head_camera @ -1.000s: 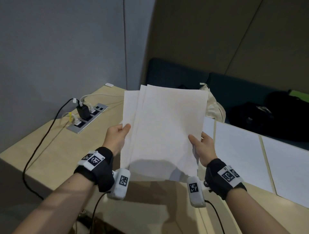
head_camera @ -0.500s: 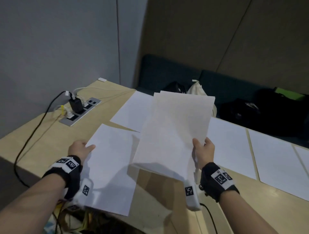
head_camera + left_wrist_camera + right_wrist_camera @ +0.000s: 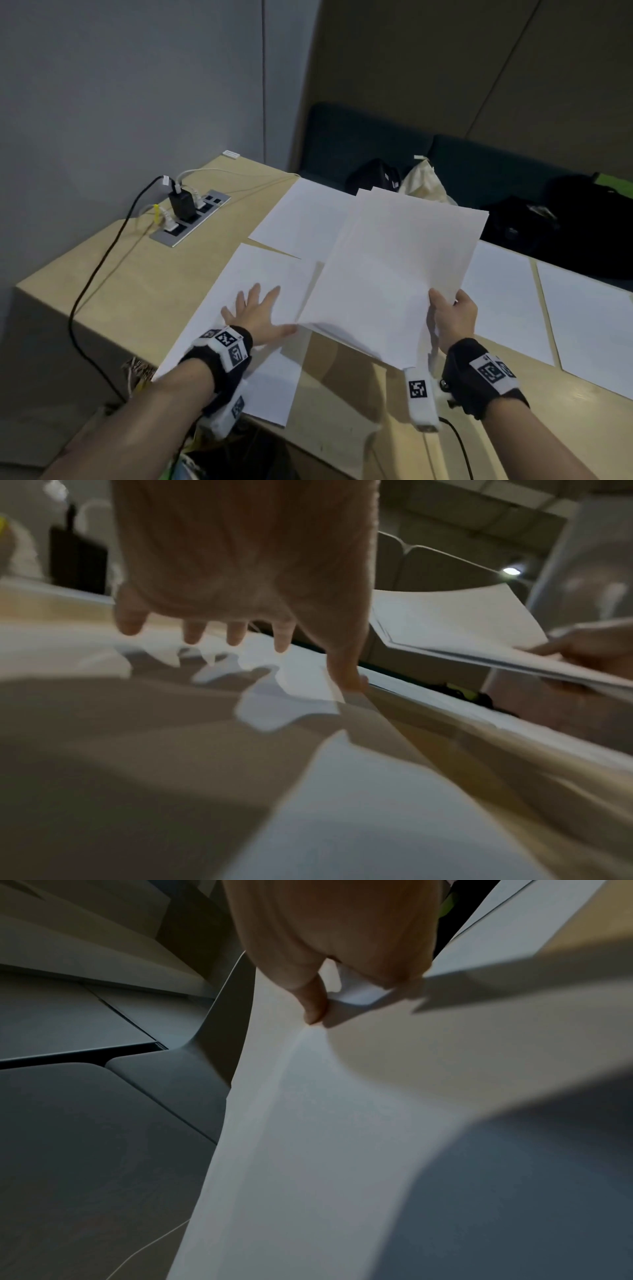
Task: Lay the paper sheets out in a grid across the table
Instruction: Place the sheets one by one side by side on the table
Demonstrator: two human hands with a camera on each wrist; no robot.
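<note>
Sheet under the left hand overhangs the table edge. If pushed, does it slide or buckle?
Probably slides: the sheet lies flat on smooth table under the spread left hand. Likely floppy: the stack sags from the right hand.

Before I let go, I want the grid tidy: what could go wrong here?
1. The sheet under your left hand hangs over the table's near edge and sits askew to the sheet behind it; released, it may slip off or break the rows.
2. The stack in your right hand is held by one edge and fans out; a loose sheet could drop onto those already laid.
</note>
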